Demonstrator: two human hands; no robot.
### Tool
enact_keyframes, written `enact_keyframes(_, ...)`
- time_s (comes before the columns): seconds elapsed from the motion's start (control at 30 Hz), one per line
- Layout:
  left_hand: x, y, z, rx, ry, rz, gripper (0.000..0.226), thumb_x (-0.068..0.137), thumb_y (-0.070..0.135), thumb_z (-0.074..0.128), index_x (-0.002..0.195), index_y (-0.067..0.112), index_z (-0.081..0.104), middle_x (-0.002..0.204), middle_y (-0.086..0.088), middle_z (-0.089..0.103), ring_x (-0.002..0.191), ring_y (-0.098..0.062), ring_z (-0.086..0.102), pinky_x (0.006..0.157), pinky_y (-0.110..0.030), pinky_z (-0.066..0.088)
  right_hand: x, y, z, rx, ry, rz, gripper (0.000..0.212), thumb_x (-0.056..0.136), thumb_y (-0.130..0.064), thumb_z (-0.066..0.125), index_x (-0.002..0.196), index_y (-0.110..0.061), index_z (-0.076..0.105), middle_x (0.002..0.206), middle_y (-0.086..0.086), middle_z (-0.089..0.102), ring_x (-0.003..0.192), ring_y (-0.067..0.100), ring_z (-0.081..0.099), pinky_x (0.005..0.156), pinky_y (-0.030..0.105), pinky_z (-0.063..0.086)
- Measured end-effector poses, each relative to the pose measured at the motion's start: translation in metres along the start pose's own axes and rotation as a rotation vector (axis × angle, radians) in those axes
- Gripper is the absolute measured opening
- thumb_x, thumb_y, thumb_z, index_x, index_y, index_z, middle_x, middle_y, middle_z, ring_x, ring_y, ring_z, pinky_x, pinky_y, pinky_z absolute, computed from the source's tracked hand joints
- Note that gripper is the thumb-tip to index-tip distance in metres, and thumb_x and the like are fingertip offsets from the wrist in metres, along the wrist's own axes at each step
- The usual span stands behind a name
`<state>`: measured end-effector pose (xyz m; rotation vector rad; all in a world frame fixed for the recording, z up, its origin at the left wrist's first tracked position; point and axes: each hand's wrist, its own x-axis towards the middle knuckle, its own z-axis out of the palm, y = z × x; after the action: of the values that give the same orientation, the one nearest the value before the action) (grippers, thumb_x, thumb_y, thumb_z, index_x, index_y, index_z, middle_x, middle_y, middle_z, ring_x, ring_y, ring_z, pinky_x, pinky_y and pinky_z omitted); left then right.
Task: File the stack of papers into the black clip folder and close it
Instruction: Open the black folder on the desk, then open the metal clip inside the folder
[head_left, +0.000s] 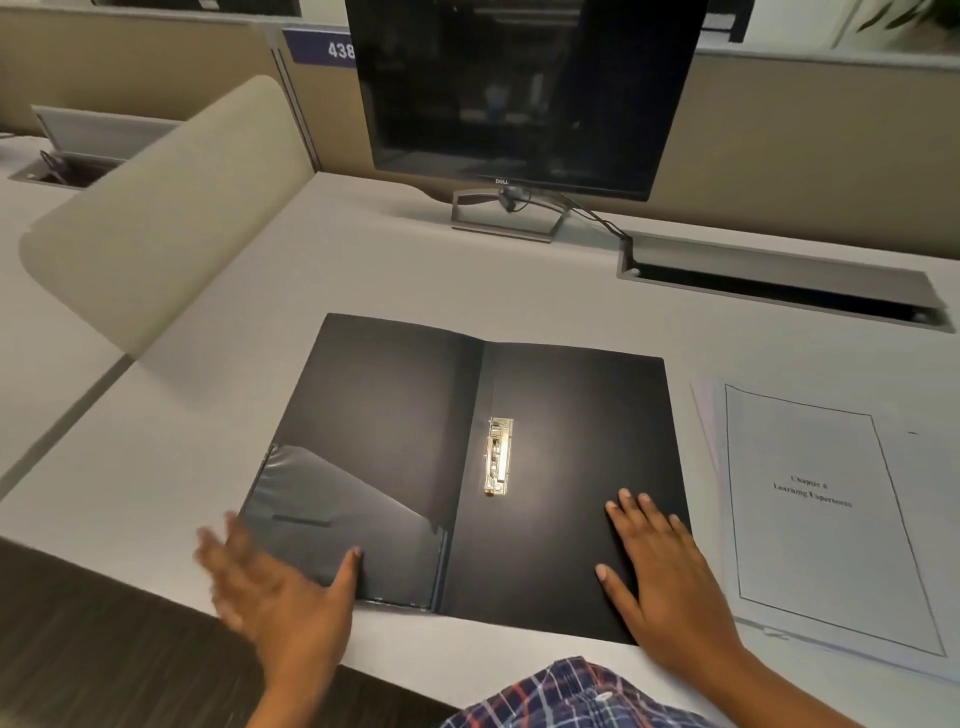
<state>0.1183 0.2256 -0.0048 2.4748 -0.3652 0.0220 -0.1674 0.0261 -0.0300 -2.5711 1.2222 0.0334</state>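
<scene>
Head cam is showing the black clip folder (519, 467) lying open near the desk's (260, 322) front edge – right hand (670, 577) pressing flat, fingers spread, left hand (275, 592) blurred, splayed – paper stack (831, 525) sitting just beside it, twd the right edge.

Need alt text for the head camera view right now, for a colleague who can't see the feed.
A black clip folder lies open on a grey desk, its metal clip bare, with the right hand flat on its right half and the blurred left hand at its lower left corner. The stack of papers sits unfiled just right of the folder; a dark monitor stands behind.
</scene>
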Motion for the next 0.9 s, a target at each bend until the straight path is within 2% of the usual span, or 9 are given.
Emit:
enact_keyframes(0.1,-0.008,0.022,0.014,0.128,-0.119,0.319,0.109,0.072,0.035,0.084,0.156,0.015,0.016,0.165,-0.011,0.007,0.152,-0.026,-0.005,0.12,-0.047,0.003,0.001,0.001,0.002,0.004,0.008,0.0,0.073,0.089,-0.07,0.013,0.152,-0.035,0.005,0.16,-0.014,0.001,0.148,0.008,-0.004,0.119,0.033,0.001)
enact_keyframes(0.17,-0.011,0.041,0.026,0.137,-0.271,0.493,0.087,0.08,0.04,0.076,0.152,0.018,0.031,0.164,-0.005,0.019,0.152,-0.024,0.001,0.121,-0.048,0.011,0.001,0.002,0.005,0.017,0.019,-0.001,0.073,0.089,-0.071,0.015,0.151,-0.035,0.006,0.159,-0.014,0.002,0.148,0.01,0.0,0.118,0.034,0.002)
enact_keyframes(0.23,-0.009,0.062,0.039,0.097,-0.425,0.612,0.067,0.087,0.042,0.068,0.146,0.021,0.044,0.161,0.0,0.028,0.151,-0.021,0.01,0.12,-0.047,0.022,0.002,0.004,0.006,0.021,0.032,0.001,0.073,0.088,-0.072,0.014,0.151,-0.036,0.005,0.159,-0.014,0.004,0.148,0.011,0.003,0.118,0.034,0.003)
enact_keyframes(0.3,-0.001,0.082,0.05,0.073,-0.543,0.682,0.058,0.092,0.043,0.061,0.144,0.022,0.046,0.159,0.003,0.033,0.15,-0.017,0.016,0.12,-0.042,0.025,0.002,0.004,0.008,0.014,0.036,0.001,0.072,0.088,-0.071,0.015,0.15,-0.036,0.004,0.159,-0.013,0.005,0.148,0.011,0.004,0.118,0.035,0.005)
enact_keyframes(0.43,0.02,0.106,0.067,0.104,-0.685,0.68,0.066,0.093,0.039,0.06,0.15,0.015,0.037,0.161,-0.001,0.03,0.15,-0.017,0.016,0.118,-0.03,0.018,0.002,0.004,0.01,0.003,0.047,-0.016,0.07,0.091,-0.067,0.02,0.152,-0.034,0.006,0.159,-0.013,0.003,0.148,0.011,0.003,0.118,0.035,0.004)
enact_keyframes(0.67,0.047,0.12,0.072,0.315,-0.808,0.721,0.062,0.09,0.045,0.064,0.146,0.029,0.043,0.159,0.004,0.034,0.148,-0.017,0.025,0.115,-0.042,0.032,0.001,0.006,0.012,-0.002,0.05,-0.018,0.07,0.092,-0.066,0.02,0.152,-0.034,0.004,0.161,-0.012,0.004,0.148,0.01,-0.001,0.118,0.035,0.003)
enact_keyframes(0.8,0.055,0.126,0.071,0.367,-0.85,0.699,0.063,0.086,0.046,0.069,0.143,0.032,0.048,0.156,0.011,0.037,0.145,-0.016,0.031,0.112,-0.04,0.036,0.001,0.006,0.012,-0.006,0.046,-0.024,0.07,0.092,-0.065,0.018,0.152,-0.034,0.001,0.162,-0.012,0.001,0.148,0.008,-0.007,0.119,0.034,0.0)
enact_keyframes(0.9,0.055,0.126,0.073,0.392,-0.822,0.667,0.067,0.083,0.05,0.07,0.144,0.032,0.047,0.155,0.013,0.039,0.143,-0.015,0.035,0.111,-0.04,0.038,0.0,0.005,0.011,0.004,0.047,-0.023,0.07,0.092,-0.066,0.018,0.152,-0.033,0.004,0.162,-0.011,0.004,0.148,0.01,-0.003,0.119,0.036,0.003)
